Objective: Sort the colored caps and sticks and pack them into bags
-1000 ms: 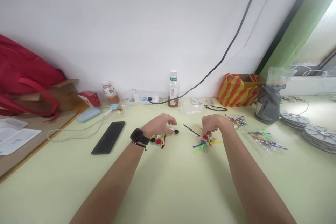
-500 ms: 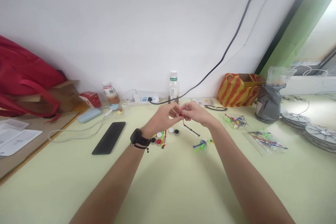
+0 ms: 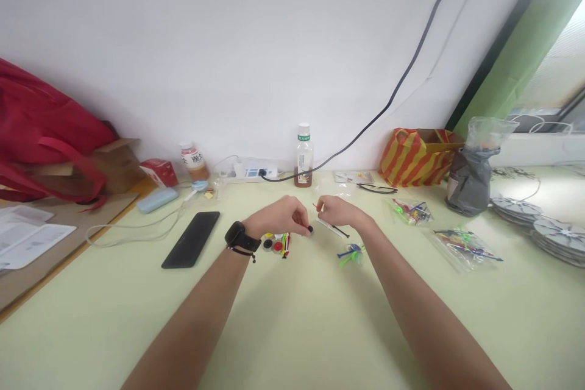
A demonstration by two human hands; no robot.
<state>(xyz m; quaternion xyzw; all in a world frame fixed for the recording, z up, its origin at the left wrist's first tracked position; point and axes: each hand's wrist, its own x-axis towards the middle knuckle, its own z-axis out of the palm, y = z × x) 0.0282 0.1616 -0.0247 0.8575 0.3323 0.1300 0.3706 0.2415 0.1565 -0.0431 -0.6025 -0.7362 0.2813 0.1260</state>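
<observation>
My left hand, with a black watch on its wrist, pinches a small black disc just above or at the tabletop. To its right, my right hand is closed with a thin red plastic piece poking out from its fingertips; the rest of the piece is hidden. Beneath the right hand lie a white stick and a black stick. Beside the left wrist rest a red disc, a dark disc and several coloured sticks. Blue and green plastic parts lie near my right forearm.
A black phone lies on the left. Against the wall stand a drink bottle, a power strip and a striped bag. Glasses, bags of parts and grey spools are on the right.
My hands were together at the red piece and have come apart and lower. The left has taken hold of the black disc; the right keeps the red piece.
</observation>
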